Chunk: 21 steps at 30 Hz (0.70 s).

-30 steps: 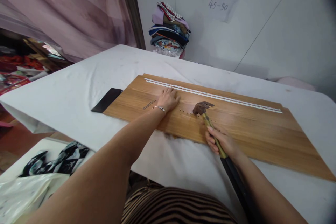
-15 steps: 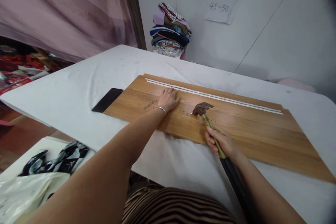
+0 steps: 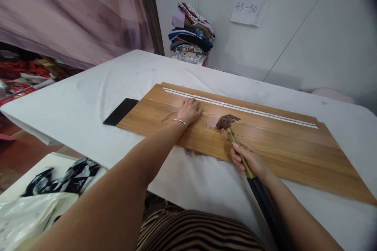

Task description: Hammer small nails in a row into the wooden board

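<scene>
A claw hammer [image 3: 250, 172] with a rusty head, a yellowish neck and a black grip is held in my right hand [image 3: 246, 157], fingers wrapped round the neck. Its head rests low over a wooden board [image 3: 282, 145], beside a row of small dark holes or nail tops [image 3: 207, 125]. Something small and shiny shows at the edge of the hammer head; I cannot tell its kind. My left hand [image 3: 190, 110] lies flat on the board, fingers spread, near the white measuring strips. Several loose nails [image 3: 168, 117] lie left of that hand.
Two white measuring strips [image 3: 241, 107] run along the board's far side. A black flat object [image 3: 121, 111] touches its left end. The board lies on a white-covered table [image 3: 88, 86]. Folded clothes [image 3: 191, 35] are stacked behind, and patterned fabric [image 3: 73, 176] lies at lower left.
Both hands and the hammer keep their places. Only the camera view has tilted very slightly, showing more of the upper paper on the wall.
</scene>
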Available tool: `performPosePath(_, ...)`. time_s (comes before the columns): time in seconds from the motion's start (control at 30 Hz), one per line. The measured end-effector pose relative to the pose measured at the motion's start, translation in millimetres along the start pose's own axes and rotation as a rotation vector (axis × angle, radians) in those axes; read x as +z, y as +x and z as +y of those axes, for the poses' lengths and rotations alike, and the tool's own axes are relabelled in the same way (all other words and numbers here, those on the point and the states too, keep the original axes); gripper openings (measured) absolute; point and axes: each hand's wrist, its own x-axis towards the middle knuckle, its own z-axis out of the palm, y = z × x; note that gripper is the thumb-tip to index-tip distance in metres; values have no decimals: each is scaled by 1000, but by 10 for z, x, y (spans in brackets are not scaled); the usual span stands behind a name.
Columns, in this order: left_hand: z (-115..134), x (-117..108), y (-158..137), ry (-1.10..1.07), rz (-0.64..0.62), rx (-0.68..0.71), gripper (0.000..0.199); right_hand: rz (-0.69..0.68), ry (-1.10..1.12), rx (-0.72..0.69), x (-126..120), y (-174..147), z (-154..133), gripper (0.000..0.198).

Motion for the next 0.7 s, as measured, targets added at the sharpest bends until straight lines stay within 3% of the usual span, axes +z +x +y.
performPosePath(0.7, -22, 25, 2, -10, 12, 1, 37, 7, 5, 9, 20, -2, -33, 61)
